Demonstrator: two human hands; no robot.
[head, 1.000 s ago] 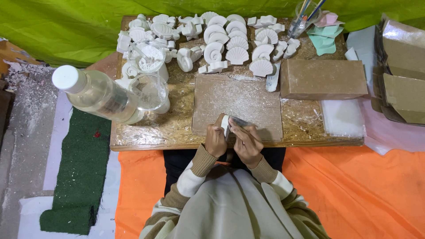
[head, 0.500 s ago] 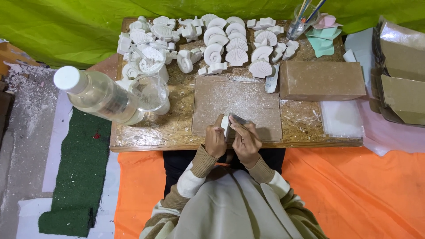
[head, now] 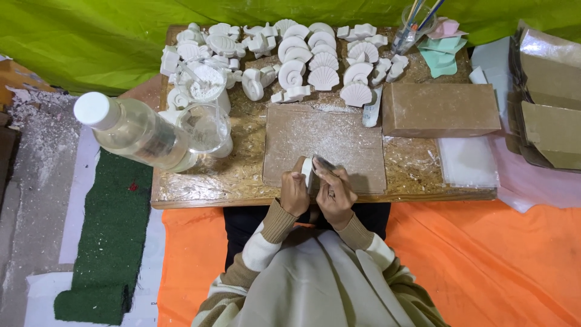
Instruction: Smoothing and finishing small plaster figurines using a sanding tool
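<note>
My left hand (head: 294, 191) grips a small white plaster piece (head: 307, 170), held on edge over the near side of a dusty brown board (head: 339, 136). My right hand (head: 333, 194) is closed on a thin grey scrap, seemingly sandpaper (head: 321, 164), and presses it against the piece's right face. Both hands touch each other above the board's front edge. Much of the piece is hidden by my fingers.
Several white plaster shells and figures (head: 322, 77) crowd the back of the low wooden table (head: 417, 175). A clear bottle (head: 136, 132) and a glass (head: 204, 124) stand left. A brown block (head: 440, 109) lies right, with brushes in a jar (head: 407, 33) behind it.
My right hand has shifted slightly against the plaster piece, with the grey scrap sliding over its face. The left hand holds nearly still.
</note>
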